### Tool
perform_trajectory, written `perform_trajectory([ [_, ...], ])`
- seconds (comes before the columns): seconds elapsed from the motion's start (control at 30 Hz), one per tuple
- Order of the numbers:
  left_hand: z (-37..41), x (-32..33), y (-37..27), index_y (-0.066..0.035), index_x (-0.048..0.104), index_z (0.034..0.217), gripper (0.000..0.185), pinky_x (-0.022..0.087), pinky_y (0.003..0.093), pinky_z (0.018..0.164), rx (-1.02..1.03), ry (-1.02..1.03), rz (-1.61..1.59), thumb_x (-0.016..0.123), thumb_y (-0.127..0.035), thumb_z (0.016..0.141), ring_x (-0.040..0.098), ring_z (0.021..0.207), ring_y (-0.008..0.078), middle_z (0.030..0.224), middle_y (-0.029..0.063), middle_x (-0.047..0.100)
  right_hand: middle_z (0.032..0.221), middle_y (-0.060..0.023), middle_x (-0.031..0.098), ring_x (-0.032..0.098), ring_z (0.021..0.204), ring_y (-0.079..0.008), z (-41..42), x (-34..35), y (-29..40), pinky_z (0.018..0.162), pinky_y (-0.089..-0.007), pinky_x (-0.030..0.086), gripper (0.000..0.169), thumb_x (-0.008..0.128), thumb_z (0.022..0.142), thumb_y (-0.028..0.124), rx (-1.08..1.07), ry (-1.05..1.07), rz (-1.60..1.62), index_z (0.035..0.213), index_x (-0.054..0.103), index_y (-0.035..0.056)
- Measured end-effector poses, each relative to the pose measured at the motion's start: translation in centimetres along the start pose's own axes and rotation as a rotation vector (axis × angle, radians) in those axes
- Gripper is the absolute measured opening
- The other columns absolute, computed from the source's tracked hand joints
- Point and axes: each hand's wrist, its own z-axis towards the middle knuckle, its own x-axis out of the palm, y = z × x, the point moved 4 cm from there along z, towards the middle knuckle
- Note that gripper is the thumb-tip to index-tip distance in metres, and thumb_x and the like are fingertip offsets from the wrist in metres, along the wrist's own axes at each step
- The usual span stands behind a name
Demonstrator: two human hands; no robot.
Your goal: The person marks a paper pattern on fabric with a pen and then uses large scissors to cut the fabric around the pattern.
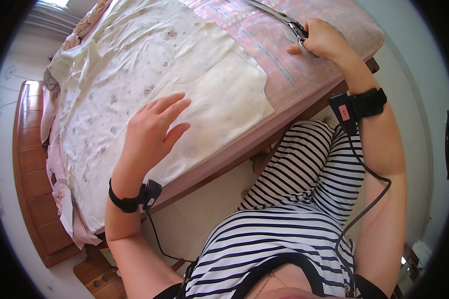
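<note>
My right hand [320,39] holds a pair of metal scissors [284,18] by the handles above the pink patterned mattress [292,74]; the blade tips run out past the top edge of the view. My left hand [155,123], fingers spread, is over the near part of a pale cloth printed with small figures [134,67]; whether it touches the cloth I cannot tell. A cream, paper-like or fabric piece [228,86] with cut edges lies at the cloth's right end, reaching the mattress edge.
A brown wooden headboard [33,168] stands at the left. Rumpled bedding [65,48] lies along the bed's far left side. The wooden bed frame [209,168] runs close before my legs. Black wrist straps with cables are on both forearms.
</note>
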Motion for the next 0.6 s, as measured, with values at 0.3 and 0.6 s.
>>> perform_trajectory([
  [0.3,9.9,0.8,0.5,-0.012,0.07,0.123,0.029,0.056,0.0412,0.089,0.102,-0.053,-0.069,0.066,-0.007,0.095,0.069,0.106,0.0307,0.13,0.0063,0.069,0.093,-0.0166,0.072,0.07,0.087,-0.0343,-2.2,0.6,1.1,0.076,-0.0418,0.055,0.028,0.079,0.077,0.023,-0.243,-0.304,0.027,0.094,0.071,0.0013],
  [0.6,16.5,4.4,-1.5,-0.013,0.073,0.111,0.022,0.055,0.0383,0.08,0.32,0.026,-0.003,0.069,-0.005,0.09,0.067,0.095,0.0278,0.11,0.0026,0.071,0.091,-0.0127,0.072,0.069,0.085,-0.0354,-6.8,2.9,4.8,0.075,-0.0457,0.054,0.014,0.062,0.088,0.013,-0.332,-0.286,0.527,0.091,0.074,0.0063],
])
